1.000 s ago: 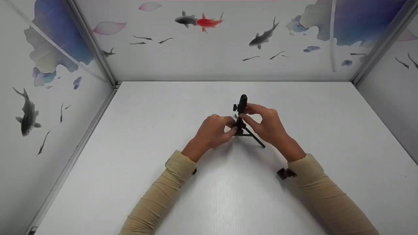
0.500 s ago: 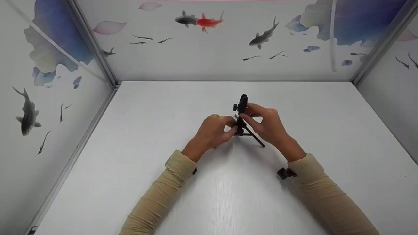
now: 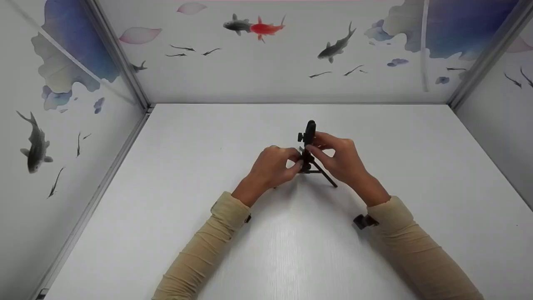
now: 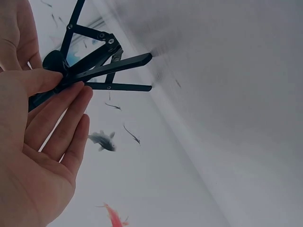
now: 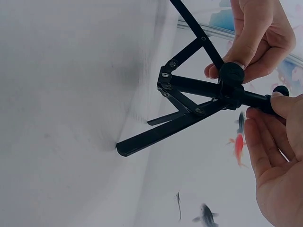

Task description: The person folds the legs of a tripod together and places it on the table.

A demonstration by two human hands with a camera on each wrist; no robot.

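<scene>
A small black tripod [image 3: 307, 155] stands upright on the white table between both hands, its legs spread. In the right wrist view its hinged legs and braces [image 5: 189, 90] show, with a round knob [image 5: 232, 74] at the hub. My left hand [image 3: 272, 166] pinches the hub by that knob between thumb and fingers; in the left wrist view the other fingers of this hand [image 4: 52, 132] lie nearly straight. Higher up, my right hand [image 3: 343, 160] grips the centre column, its thumb by a smaller knob [image 5: 280, 90]. The left hand hides part of the legs in the head view.
White panels printed with fish and lotus leaves enclose the white table [image 3: 187, 137] at the back and sides. A dark wrist camera [image 3: 364, 221] sticks out below the right sleeve cuff. Metal frame posts [image 3: 120, 54] stand at the corners.
Both hands keep their places on the tripod. The leg tips have shifted very slightly, and a dark tip now shows just below the left hand.
</scene>
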